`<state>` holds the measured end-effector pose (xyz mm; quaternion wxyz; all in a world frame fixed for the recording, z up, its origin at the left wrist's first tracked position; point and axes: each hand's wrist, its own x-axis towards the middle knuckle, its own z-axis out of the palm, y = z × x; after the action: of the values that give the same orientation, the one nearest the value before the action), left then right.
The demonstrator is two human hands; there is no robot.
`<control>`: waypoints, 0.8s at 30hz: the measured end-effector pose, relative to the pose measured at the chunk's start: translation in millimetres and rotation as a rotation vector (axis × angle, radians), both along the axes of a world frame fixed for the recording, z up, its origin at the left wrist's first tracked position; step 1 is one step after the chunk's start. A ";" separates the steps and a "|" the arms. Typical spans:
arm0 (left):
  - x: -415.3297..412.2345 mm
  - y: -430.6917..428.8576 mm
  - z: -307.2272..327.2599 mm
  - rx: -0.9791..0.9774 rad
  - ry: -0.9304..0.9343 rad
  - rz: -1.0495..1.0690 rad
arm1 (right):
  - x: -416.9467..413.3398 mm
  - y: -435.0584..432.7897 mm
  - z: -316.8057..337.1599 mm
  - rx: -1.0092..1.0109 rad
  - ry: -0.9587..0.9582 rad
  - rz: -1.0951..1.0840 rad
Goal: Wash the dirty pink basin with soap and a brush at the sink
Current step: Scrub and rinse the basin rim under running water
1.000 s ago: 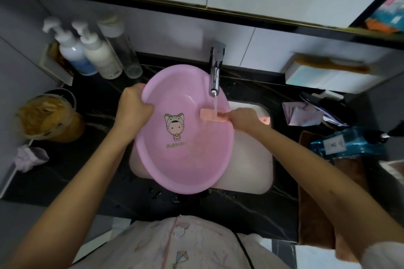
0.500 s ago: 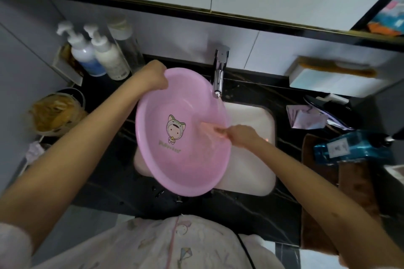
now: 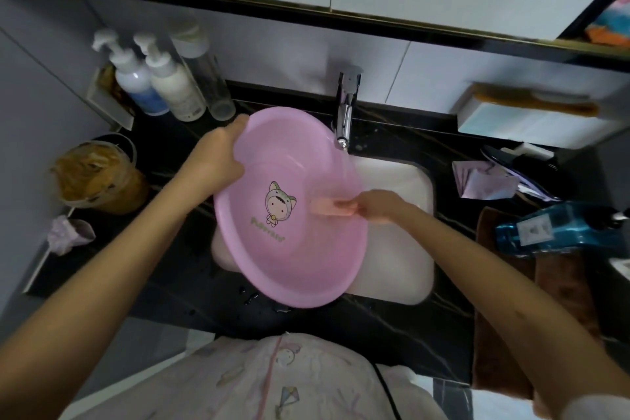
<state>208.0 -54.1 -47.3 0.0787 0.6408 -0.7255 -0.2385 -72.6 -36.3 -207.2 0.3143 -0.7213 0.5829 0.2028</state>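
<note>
white sink (image 3: 404,266), left hand (image 3: 218,160) gripping tilted pink basin (image 3: 300,259), right hand (image 3: 378,206) gripping brush (image 3: 328,208) inside it

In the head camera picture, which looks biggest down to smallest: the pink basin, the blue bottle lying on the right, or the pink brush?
1. pink basin
2. blue bottle
3. pink brush, partly hidden by the right hand

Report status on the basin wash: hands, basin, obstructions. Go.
Left hand gripping pink basin rim, basin tilted over sink. Right hand holding brush against inside wall, under faucet stream. Nothing blocking.
</note>
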 end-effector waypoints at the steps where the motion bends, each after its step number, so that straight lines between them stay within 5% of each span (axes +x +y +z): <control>1: -0.6 -9.7 -1.2 0.045 0.024 -0.037 | -2.7 -7.5 4.7 -0.082 0.057 0.042; 9: -25.4 -73.7 -10.7 0.287 0.060 -0.237 | -1.0 -49.1 40.9 -0.549 0.287 0.382; 16: -38.7 -84.2 -16.9 0.274 0.006 -0.294 | -20.1 -36.9 32.9 -0.033 0.155 0.277; 21: -43.2 -84.4 -16.5 0.259 -0.005 -0.281 | -16.0 -48.7 25.5 -0.381 0.256 0.339; 24: -43.2 -84.9 -16.9 0.261 -0.022 -0.279 | -9.1 -50.9 31.5 -0.342 0.295 0.365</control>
<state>164.8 -139.0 -64.2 -0.0467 0.5415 -0.7710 -0.3320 -81.6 -87.2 -175.6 0.0583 -0.8196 0.5084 0.2577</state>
